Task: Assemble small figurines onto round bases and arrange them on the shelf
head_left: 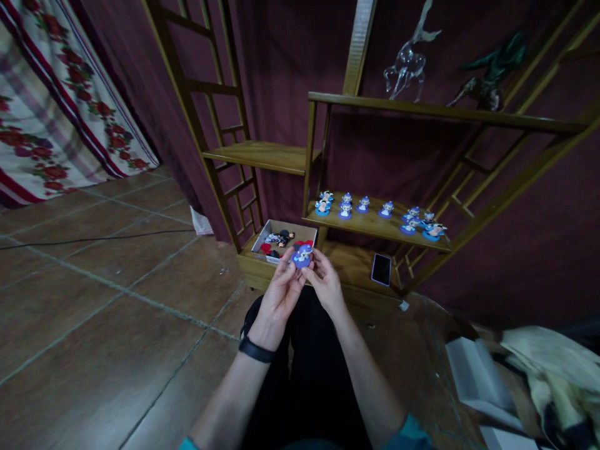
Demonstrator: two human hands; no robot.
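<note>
Between both hands, in front of the shelf unit, I hold a small purple-and-white figurine on a round purple base. My left hand grips it from the left, fingers closed around the base. From the right, my right hand pinches it with thumb and fingers. Just beyond my hands stands an open cardboard box with dark figurines and red and black pieces inside. Similar purple figurines stand upright on the middle shelf, with blue-based figurines at its left and right ends.
A dark-screened phone lies on the lowest shelf, right of my hands. A glass deer and a dark green statue stand on the upper shelf. White boxes and cloth lie on the floor at right. A cable crosses the tiles.
</note>
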